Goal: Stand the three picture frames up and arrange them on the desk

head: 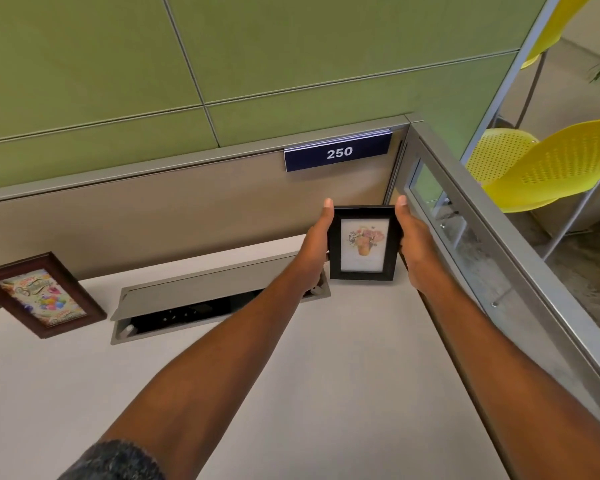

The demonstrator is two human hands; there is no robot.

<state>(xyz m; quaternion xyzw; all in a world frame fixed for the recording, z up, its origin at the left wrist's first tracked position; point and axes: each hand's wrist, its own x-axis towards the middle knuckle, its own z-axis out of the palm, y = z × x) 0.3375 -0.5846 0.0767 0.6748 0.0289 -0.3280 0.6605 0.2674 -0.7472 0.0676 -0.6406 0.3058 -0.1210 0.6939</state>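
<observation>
A small black picture frame (362, 243) with a flower-pot print stands upright at the far right corner of the white desk (343, 358). My left hand (315, 247) grips its left edge and my right hand (417, 247) grips its right edge, thumbs up along the sides. Its bottom edge is at the desk surface; contact cannot be told. A brown wooden frame (42, 295) with a birthday print stands tilted at the far left, near the partition. A third frame is not in view.
An open cable tray with a raised grey lid (208, 289) is set into the desk between the two frames. A beige partition with a blue "250" sign (338, 153) runs behind. A glass-and-metal divider (499, 271) bounds the right side; yellow chairs (551, 164) stand beyond it.
</observation>
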